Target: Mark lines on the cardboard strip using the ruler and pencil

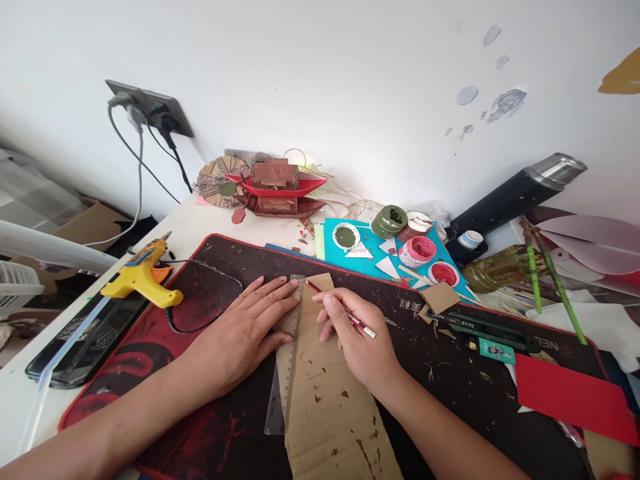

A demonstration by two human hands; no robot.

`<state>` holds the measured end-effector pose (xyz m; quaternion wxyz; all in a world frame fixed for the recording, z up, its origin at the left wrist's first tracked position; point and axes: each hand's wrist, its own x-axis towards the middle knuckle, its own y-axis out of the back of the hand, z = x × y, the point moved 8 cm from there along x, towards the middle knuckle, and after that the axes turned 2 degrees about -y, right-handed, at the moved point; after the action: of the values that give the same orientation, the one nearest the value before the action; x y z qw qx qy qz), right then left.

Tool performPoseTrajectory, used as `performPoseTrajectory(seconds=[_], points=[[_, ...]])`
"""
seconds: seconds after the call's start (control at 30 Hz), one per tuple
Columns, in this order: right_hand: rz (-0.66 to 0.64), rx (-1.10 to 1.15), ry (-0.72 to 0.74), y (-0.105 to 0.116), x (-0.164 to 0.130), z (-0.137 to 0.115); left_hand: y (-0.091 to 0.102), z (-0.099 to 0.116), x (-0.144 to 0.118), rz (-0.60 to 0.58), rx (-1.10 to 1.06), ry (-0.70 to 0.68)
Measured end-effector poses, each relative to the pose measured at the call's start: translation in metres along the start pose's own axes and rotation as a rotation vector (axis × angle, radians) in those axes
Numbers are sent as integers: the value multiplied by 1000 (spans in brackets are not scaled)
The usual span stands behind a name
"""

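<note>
My left hand (250,327) lies flat with its fingers stretched out, pressing a clear ruler (292,353) onto a strip of brown cardboard (330,413). Between the thumb and fingers of my right hand (357,333) is a red and black pencil (361,325) with a white end. Its tip meets the cardboard near the far end, just right of the ruler's edge. A second clear piece (274,407) shows under the ruler's near end. Dark brown flecks mark the cardboard's near part.
A yellow glue gun (143,277) rests at left on a black case (95,333). Two small model boats (276,183) stand at the back. Open paint jars (389,221) sit on a blue sheet (370,267). At right lie a green cutter (487,330), red card (573,397) and a black flask (505,193).
</note>
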<state>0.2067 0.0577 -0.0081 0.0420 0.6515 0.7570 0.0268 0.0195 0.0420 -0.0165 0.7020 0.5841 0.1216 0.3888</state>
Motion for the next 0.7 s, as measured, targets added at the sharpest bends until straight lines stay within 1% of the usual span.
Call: performPoseTrajectory(seconds=[0.37, 0.53, 0.7], points=[[-16, -13, -9, 0, -7, 3, 1, 0, 1, 2, -15, 3], [-15, -66, 56, 2, -10, -4, 1, 0, 1, -1, -11, 7], [-25, -130, 88, 2, -15, -8, 2, 1, 1, -4, -5, -1]])
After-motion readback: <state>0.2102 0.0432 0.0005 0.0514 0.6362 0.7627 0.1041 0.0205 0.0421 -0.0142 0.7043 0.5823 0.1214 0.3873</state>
